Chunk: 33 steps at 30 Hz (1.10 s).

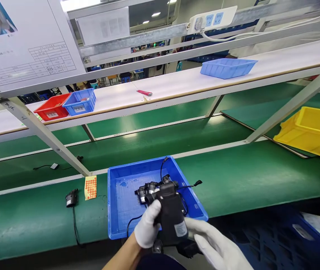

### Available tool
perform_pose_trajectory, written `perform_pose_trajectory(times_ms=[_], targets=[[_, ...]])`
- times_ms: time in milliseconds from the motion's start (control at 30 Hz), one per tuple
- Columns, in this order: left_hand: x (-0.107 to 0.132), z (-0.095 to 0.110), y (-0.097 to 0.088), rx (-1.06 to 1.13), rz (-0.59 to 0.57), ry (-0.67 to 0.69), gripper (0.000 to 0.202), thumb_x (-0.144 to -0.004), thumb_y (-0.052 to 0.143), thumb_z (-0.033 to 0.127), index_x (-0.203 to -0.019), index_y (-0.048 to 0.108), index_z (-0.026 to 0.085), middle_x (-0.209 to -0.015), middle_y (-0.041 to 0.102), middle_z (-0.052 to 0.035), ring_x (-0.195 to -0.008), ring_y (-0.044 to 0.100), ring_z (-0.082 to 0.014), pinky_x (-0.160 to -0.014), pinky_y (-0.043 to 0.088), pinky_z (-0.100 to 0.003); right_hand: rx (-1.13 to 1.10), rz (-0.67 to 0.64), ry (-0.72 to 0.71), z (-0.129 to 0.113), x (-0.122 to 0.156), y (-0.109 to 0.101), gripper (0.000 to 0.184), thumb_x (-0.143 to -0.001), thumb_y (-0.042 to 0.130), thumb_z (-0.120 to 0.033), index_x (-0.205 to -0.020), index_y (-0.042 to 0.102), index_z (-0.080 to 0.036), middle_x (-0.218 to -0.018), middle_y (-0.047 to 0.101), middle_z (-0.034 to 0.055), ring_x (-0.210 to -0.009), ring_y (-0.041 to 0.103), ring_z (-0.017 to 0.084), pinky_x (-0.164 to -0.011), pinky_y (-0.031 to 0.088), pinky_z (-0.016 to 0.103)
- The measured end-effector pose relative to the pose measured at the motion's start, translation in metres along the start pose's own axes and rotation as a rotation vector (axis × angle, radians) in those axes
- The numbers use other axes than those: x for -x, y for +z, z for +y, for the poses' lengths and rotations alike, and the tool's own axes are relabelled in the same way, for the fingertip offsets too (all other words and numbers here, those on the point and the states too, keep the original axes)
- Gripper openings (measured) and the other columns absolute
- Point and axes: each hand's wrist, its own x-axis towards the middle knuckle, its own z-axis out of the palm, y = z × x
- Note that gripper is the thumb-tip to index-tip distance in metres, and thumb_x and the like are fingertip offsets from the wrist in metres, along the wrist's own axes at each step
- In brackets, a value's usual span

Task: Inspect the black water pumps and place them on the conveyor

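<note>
In my white-gloved left hand (pixel 148 224) is a black plastic housing (pixel 171 213) with a white label on its lower face. The thumb lies along its left side, and the other fingers are mostly hidden. My right hand (pixel 215 240), also gloved, is at the housing's lower right edge with fingers stretched and thumb apart; whether the fingertips touch it is unclear. Behind and below the housing stands a blue tray (pixel 126 221) with several small black cabled parts (pixel 141 194) in it. More dark parts show under the housing, too hidden to name.
A similar cabled part (pixel 71 198) and a sheet of orange stickers (pixel 90 187) lie left of the tray on the green surface (pixel 233 183). A yellow bin (pixel 314 131) sits right. The shelf holds a red bin (pixel 53 108), blue bins (pixel 227 68) and a red cutter (pixel 144 92).
</note>
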Motion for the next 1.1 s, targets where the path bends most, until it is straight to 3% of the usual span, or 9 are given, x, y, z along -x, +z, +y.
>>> perform_pose_trajectory(times_ms=[33,100,200,300,400,667,867,967,1100], targets=[[0.003,0.001,0.000,-0.130,0.037,0.104,0.069,-0.075,0.072,0.074,-0.119,0.067,0.021,-0.114,0.066,-0.0103,-0.107,0.061,-0.0313,-0.107,0.044,-0.047,-0.025,0.028,-0.004,0.000,-0.005,0.005,0.053,-0.092,0.059,-0.062,-0.131,0.067,-0.027,-0.130,0.072,0.0088,-0.121,0.068,0.027,-0.104,0.056,0.034],[0.009,-0.001,-0.001,-0.382,0.045,0.298,0.075,-0.067,0.085,0.064,-0.125,0.063,0.024,-0.119,0.064,-0.0108,-0.111,0.059,-0.0336,-0.110,0.043,-0.050,-0.021,0.078,-0.057,0.000,-0.017,0.015,0.067,-0.086,0.070,-0.054,-0.145,0.057,-0.026,-0.144,0.065,0.0104,-0.133,0.061,0.030,-0.113,0.051,0.041],[0.014,-0.010,-0.006,-0.651,0.051,0.539,0.091,-0.053,0.096,0.056,-0.130,0.059,0.024,-0.116,0.063,-0.0132,-0.107,0.062,-0.0375,-0.107,0.045,-0.057,0.005,0.112,-0.189,-0.004,-0.030,0.025,0.070,-0.081,0.077,-0.038,-0.146,0.055,-0.025,-0.145,0.064,0.0120,-0.133,0.061,0.031,-0.115,0.049,0.046],[0.016,-0.019,-0.014,-0.672,0.108,0.677,0.101,-0.040,0.103,0.048,-0.128,0.060,0.025,-0.118,0.062,-0.0151,-0.108,0.062,-0.0418,-0.106,0.044,-0.060,0.040,0.116,-0.267,-0.015,-0.035,0.026,0.068,-0.081,0.079,-0.034,-0.145,0.057,-0.023,-0.142,0.066,0.0131,-0.129,0.063,0.030,-0.114,0.051,0.048],[0.014,-0.023,-0.020,-0.642,0.133,0.709,0.109,-0.033,0.105,0.045,-0.129,0.059,0.024,-0.122,0.061,-0.0163,-0.109,0.062,-0.0441,-0.106,0.043,-0.061,0.052,0.090,-0.286,-0.026,-0.038,0.024,0.070,-0.080,0.082,-0.034,-0.145,0.056,-0.023,-0.141,0.066,0.0124,-0.129,0.064,0.029,-0.114,0.051,0.047],[0.016,-0.020,-0.022,-0.726,0.068,0.757,0.114,-0.047,0.100,0.054,-0.143,0.046,0.025,-0.128,0.055,-0.0163,-0.114,0.061,-0.0414,-0.108,0.044,-0.058,0.064,0.078,-0.234,-0.050,-0.035,0.021,0.062,-0.077,0.085,-0.041,-0.134,0.067,-0.027,-0.132,0.073,0.0086,-0.120,0.070,0.028,-0.106,0.058,0.039],[0.024,-0.020,-0.044,-0.720,-0.004,0.616,0.139,-0.037,0.100,0.061,-0.154,0.036,0.025,-0.148,0.046,-0.0209,-0.140,0.045,-0.0501,-0.123,0.026,-0.064,0.086,0.110,-0.278,-0.045,-0.036,0.021,0.058,-0.076,0.079,-0.027,-0.133,0.068,-0.028,-0.131,0.074,0.0053,-0.118,0.072,0.026,-0.106,0.058,0.035],[0.025,-0.017,-0.058,-0.679,-0.052,0.663,0.135,-0.049,0.086,0.079,-0.160,0.027,0.032,-0.154,0.043,-0.0160,-0.141,0.046,-0.0453,-0.124,0.028,-0.061,0.144,0.174,-0.327,-0.036,-0.039,0.021,0.057,-0.073,0.077,-0.023,-0.130,0.069,-0.027,-0.127,0.076,0.0050,-0.115,0.073,0.026,-0.105,0.059,0.037],[0.020,-0.014,-0.073,-0.570,0.087,0.674,0.109,-0.074,0.056,0.089,-0.161,0.028,0.029,-0.152,0.047,-0.0155,-0.138,0.049,-0.0400,-0.120,0.034,-0.058,0.165,0.188,-0.364,-0.031,-0.040,0.020,0.054,-0.076,0.076,-0.025,-0.130,0.069,-0.025,-0.125,0.076,0.0052,-0.114,0.073,0.025,-0.104,0.060,0.038]])
